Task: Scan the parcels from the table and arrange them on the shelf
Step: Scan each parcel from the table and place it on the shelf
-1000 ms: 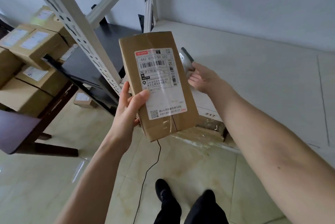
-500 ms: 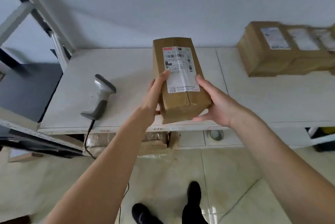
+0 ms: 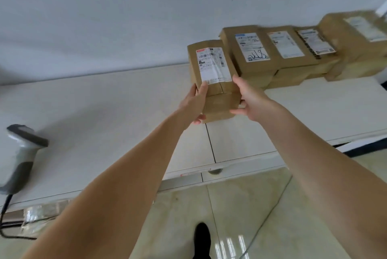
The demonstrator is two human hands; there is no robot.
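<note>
Head view, nearest first: at 6 o'clock a black shoe (image 3: pixel 202 237) stands on the pale tiled floor (image 3: pixel 240 206), and both bare forearms reach up from the lower edge toward the middle of the frame. At 9 o'clock a grey handheld scanner (image 3: pixel 19 156) lies on the white shelf (image 3: pixel 104 122), its dark cable (image 3: pixel 5 216) dropping over the front lip toward the floor; it is well apart from the hands.

Just above centre, the held parcel (image 3: pixel 213 78), a brown cardboard box with a white shipping label facing up, sits between the two hands. The left hand (image 3: pixel 193 103) has its grip curled on the box's left near corner, thumb on top and fingers under. The right hand (image 3: pixel 248 99) closes its grip on the right near edge, fingers wrapping beneath. Whether the box's base touches the shelf cannot be told.

At 1 to 2 o'clock, just beside the held parcel and against the white wall (image 3: pixel 125 17), a row of stacked parcels (image 3: pixel 293 55) stretches rightward, labels up, blocking any travel further right. The farthest ones are blurred.
</note>
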